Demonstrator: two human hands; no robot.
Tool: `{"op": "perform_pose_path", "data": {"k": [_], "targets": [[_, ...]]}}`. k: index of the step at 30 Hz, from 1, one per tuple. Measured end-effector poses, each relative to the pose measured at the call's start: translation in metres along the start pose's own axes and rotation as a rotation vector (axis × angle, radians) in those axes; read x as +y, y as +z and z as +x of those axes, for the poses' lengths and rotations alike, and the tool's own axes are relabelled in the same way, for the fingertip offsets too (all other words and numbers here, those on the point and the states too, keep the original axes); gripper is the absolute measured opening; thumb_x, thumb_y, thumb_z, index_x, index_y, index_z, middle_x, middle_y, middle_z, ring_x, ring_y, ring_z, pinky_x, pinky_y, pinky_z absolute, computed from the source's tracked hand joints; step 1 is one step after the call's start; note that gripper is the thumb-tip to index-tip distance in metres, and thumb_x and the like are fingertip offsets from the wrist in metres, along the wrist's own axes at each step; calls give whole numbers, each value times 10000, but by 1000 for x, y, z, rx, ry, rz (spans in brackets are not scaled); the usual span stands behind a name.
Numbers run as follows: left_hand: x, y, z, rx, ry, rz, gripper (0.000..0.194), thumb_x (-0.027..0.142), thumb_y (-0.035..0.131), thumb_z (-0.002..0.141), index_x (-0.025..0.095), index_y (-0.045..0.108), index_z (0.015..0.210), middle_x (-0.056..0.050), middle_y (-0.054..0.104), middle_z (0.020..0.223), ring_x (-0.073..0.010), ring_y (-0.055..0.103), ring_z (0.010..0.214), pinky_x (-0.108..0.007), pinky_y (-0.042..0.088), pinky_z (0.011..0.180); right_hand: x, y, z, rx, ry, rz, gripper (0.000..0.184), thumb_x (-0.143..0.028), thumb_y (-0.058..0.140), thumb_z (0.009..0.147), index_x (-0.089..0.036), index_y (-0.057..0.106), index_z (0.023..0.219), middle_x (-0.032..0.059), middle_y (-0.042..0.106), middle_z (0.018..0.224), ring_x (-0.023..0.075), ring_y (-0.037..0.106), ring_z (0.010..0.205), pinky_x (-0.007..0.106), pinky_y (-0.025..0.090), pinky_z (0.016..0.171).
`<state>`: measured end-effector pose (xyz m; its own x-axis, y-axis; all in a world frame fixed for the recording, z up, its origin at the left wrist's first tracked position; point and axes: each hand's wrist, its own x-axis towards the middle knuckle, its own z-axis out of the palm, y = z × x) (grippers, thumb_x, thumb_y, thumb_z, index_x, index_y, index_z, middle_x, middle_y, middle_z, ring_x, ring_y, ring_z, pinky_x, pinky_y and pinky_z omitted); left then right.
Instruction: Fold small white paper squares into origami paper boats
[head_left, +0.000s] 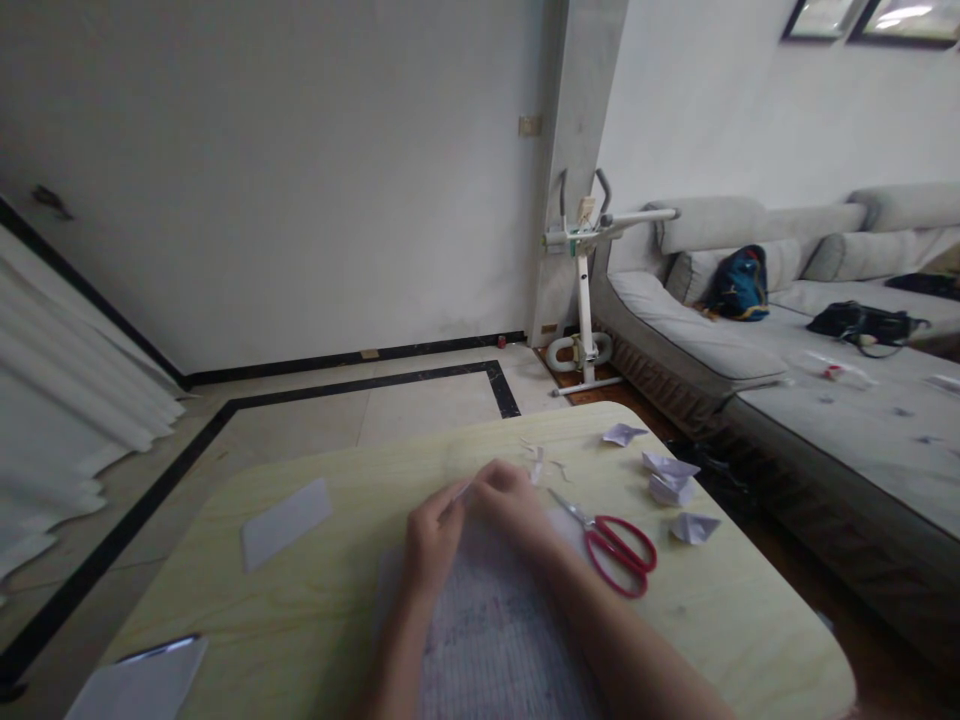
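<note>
My left hand (435, 535) and my right hand (514, 505) meet over the middle of the table, fingers closed on a small piece of white paper (463, 492), mostly hidden between them. Beneath my forearms lies a lined sheet with writing (487, 630). Right of my right hand rest red-handled scissors (619, 550), their blades pointing up and left. Thin paper scraps (537, 466) are scattered just beyond that hand. Several folded paper shapes (695, 528), boat-like in form, stand along the table's right side.
A blank white paper (285, 522) lies on the table's left. A pen (159, 648) sits on a pale pad (139, 690) at the front left corner. Beyond the wooden table (750, 620) are a white exercise machine (585, 300) and a grey sofa (697, 350) with bags on it.
</note>
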<state>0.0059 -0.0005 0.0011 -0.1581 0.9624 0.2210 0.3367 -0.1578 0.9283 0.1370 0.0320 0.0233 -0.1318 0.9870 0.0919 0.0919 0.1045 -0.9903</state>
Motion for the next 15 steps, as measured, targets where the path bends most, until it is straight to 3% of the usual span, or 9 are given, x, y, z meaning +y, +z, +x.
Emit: {"op": "perform_pose_path", "data": {"k": [5,10,15], "targets": [[0,1,-1,17,24,9,279,271,509,804,178,695,991,-64,704,1005,-217,638,961,-314,490,855,-2,1,-1,21,-27,-33,74,-143,513,688,-152,574,649,-17,546,605,115,498,592,204,398,532],[-2,4,1,105,-52,50,304,333,528,797,146,671,991,-90,705,959,-233,649,898,-325,504,793,1,3,-1,36,-96,-113,45,-144,521,688,-163,549,659,-31,524,608,106,466,579,205,372,536],[-3,4,2,96,-41,74,301,324,503,813,154,663,1002,-92,694,998,-236,630,949,-344,484,843,4,4,-2,11,-122,-138,43,-142,521,694,-165,557,687,-25,540,638,111,480,608,211,376,562]]}}
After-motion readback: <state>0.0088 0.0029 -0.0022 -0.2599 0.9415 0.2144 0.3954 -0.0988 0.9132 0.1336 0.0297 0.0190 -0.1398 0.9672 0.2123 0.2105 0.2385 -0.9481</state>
